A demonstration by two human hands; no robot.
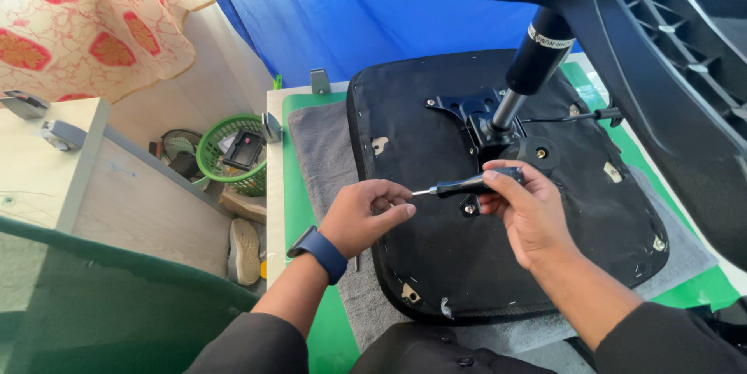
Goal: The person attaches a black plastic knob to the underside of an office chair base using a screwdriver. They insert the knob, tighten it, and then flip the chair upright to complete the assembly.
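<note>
My right hand (527, 214) is closed around the black handle of a screwdriver (467, 185), thumb on top, tool lying nearly level with its tip pointing left. My left hand (366, 214) is half curled, fingertips pinched at the metal tip of the shaft; I cannot tell whether anything small sits between them. A blue watch (320, 252) is on my left wrist.

Both hands hover over an upturned black seat (436, 265), just in front of its metal bracket (467, 109). A gas cylinder (533, 63) rises tilted from the bracket to the chair base (669, 55) overhead. A lever (576, 117) sticks out to the right.

The seat lies on a grey cloth (319, 156) over a green mat (294, 187) on the surface. Off the left edge, down on the floor: a green basket (222, 158), a shoe (243, 251). Blue tarp (350, 24) behind.
</note>
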